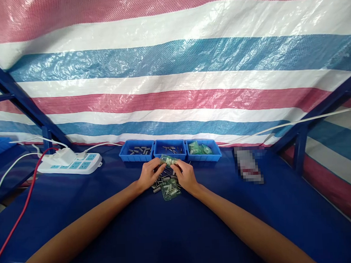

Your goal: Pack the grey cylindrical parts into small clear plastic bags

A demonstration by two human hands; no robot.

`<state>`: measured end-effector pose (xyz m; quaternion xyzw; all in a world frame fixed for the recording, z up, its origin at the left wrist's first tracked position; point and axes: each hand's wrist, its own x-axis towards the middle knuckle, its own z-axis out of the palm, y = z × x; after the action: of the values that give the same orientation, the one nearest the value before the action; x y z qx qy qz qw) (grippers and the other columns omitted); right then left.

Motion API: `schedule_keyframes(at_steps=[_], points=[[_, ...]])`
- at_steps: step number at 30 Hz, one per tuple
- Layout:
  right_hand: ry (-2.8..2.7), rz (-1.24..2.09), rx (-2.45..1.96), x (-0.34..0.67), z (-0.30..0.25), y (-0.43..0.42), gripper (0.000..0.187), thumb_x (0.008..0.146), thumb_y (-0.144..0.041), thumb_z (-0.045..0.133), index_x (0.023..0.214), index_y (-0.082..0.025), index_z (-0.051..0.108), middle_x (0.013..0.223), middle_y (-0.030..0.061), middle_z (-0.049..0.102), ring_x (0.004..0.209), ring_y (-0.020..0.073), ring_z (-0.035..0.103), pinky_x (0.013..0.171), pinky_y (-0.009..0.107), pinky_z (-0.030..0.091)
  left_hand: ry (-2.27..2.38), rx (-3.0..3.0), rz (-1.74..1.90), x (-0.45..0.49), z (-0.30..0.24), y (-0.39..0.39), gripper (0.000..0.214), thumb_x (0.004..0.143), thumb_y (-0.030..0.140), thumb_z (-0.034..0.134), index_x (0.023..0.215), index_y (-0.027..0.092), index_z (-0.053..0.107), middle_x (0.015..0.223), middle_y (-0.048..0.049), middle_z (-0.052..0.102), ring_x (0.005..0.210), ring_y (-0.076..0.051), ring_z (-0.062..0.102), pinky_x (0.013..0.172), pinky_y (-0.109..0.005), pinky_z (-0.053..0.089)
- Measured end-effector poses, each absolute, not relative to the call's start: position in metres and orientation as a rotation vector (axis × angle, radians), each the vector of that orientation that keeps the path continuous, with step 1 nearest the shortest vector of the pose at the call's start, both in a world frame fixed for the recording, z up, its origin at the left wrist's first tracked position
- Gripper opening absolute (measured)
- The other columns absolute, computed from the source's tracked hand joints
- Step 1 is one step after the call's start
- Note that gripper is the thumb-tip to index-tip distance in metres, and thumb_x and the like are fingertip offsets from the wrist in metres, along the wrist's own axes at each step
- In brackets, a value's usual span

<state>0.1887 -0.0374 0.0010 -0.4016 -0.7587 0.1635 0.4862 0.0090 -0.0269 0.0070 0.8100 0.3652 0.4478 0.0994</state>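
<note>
Blue cloth covers the counter [157, 230], where two bare forearms converge toward 12 o'clock. The left hand [150, 174] and right hand [186, 175] each pinch one end of a small green plastic bag [168, 160], holding it just above the cloth, apparently so both thumbs can work on it. Directly beneath lie a second green bag [170, 190] and loose dark parts [157, 184]. Just beyond, three blue trays stand side by side within easy reach: the left tray [137, 157] holds dark pieces, the middle tray [170, 155] thin pins, and the right tray [204, 156] green bags. A power strip [69, 164] sits at 10 o'clock. A striped tarp [172, 69] closes off the back.
</note>
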Motion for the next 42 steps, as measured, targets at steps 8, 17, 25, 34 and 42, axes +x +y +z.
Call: schedule_keyframes(at_steps=[8,17,25,34,42], points=[[-1.826,0.392,-1.005,0.1888,0.0001,-0.0368,0.028,0.090,-0.028,0.047,0.065,-0.018,0.048,0.057,-0.0025,0.046,0.053,0.0113,0.045,0.055,0.023,0.033,1.081,2.402,1.247,0.0094,0.0061,-0.0258,0.028,0.091,0.036,0.046,0.084,0.014,0.062,0.073,-0.0046,0.061,0.067,-0.014,0.057,0.060,-0.023,0.044],[-1.810,0.400,-1.002,0.1881,0.0007,-0.0373,0.032,0.090,-0.032,0.048,0.061,-0.019,0.044,0.054,-0.0041,0.041,0.049,0.0098,0.040,0.052,0.022,0.031,1.090,2.386,1.247,0.0097,0.0078,-0.0260,0.024,0.090,0.033,0.049,0.082,0.013,0.061,0.064,-0.0011,0.056,0.057,-0.012,0.050,0.054,-0.021,0.038],[-1.824,0.389,-0.983,0.1882,0.0021,-0.0393,0.031,0.092,-0.029,0.044,0.063,-0.018,0.043,0.056,-0.0036,0.040,0.051,0.0103,0.041,0.054,0.022,0.031,1.059,2.414,1.206,0.0107,0.0086,-0.0262,0.023,0.089,0.034,0.050,0.087,0.014,0.062,0.064,0.0001,0.054,0.053,-0.010,0.046,0.051,-0.020,0.035],[-1.839,0.394,-0.967,0.1885,0.0034,-0.0409,0.033,0.093,-0.030,0.042,0.062,-0.019,0.043,0.056,-0.0029,0.041,0.051,0.0106,0.041,0.054,0.023,0.031,1.083,2.403,1.168,0.0096,0.0054,-0.0250,0.023,0.088,0.035,0.053,0.086,0.013,0.062,0.061,0.0016,0.048,0.052,-0.009,0.042,0.050,-0.020,0.032],[-1.852,0.407,-0.959,0.1881,0.0072,-0.0432,0.033,0.093,-0.031,0.041,0.062,-0.019,0.046,0.057,-0.0015,0.043,0.052,0.0118,0.042,0.054,0.024,0.033,1.084,2.405,1.183,0.0105,0.0049,-0.0251,0.026,0.088,0.036,0.050,0.083,0.013,0.061,0.060,0.0016,0.051,0.051,-0.008,0.044,0.050,-0.019,0.034]])
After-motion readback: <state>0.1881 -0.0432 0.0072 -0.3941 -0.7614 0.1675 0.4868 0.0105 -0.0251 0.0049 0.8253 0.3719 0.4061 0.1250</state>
